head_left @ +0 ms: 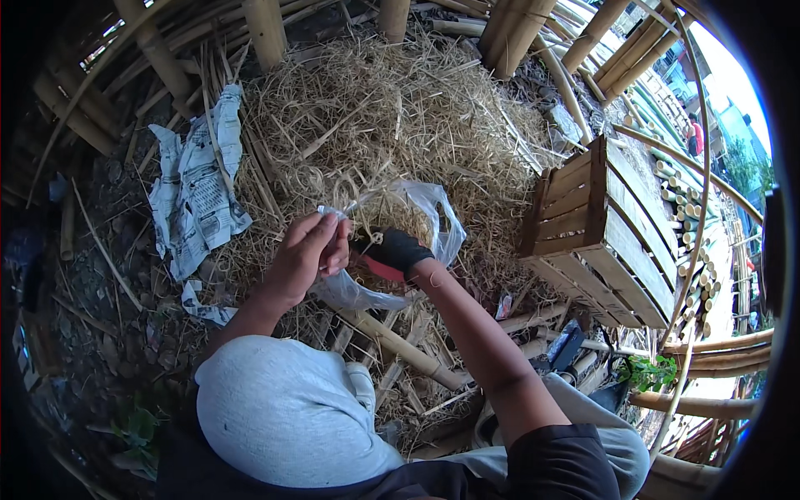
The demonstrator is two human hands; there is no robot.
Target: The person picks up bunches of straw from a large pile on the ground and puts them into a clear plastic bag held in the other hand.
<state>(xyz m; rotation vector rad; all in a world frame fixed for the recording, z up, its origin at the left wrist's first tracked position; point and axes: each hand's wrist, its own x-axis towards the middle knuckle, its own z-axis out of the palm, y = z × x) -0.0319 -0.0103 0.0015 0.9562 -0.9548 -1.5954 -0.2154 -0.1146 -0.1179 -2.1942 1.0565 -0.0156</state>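
**A:** What is around you there?

**B:** I sit low on a ground covered with a big heap of dry straw (pixel 392 108). Thick bamboo poles (pixel 267 29) stand and lean all around the heap. On my right side a wooden crate (pixel 612 225) lies tilted on the straw. On my left a crumpled newspaper (pixel 196 192) lies at the edge of the heap. More bamboo pieces lie across the ground near my knees.

**A:** And what do you have in the hands?

**B:** A clear plastic bag (pixel 429 208), thin and wrinkled, with dry straw inside it. It is in front of me, over the middle of the heap, between my two hands. My left hand (pixel 304 254) is bare, and its fingers are pressed together, pinching the bag's edge at the mouth. My right hand (pixel 396 250) wears a black glove with some red on it. It is closed at the bag's mouth, beside a small loop of straw.

**A:** Is something not clear to see?

**B:** Yes. I cannot tell if the gloved fingers grip the plastic or only the straw. The bottom of the bag is hidden behind my hands. The far edges of the place are bent and dark.
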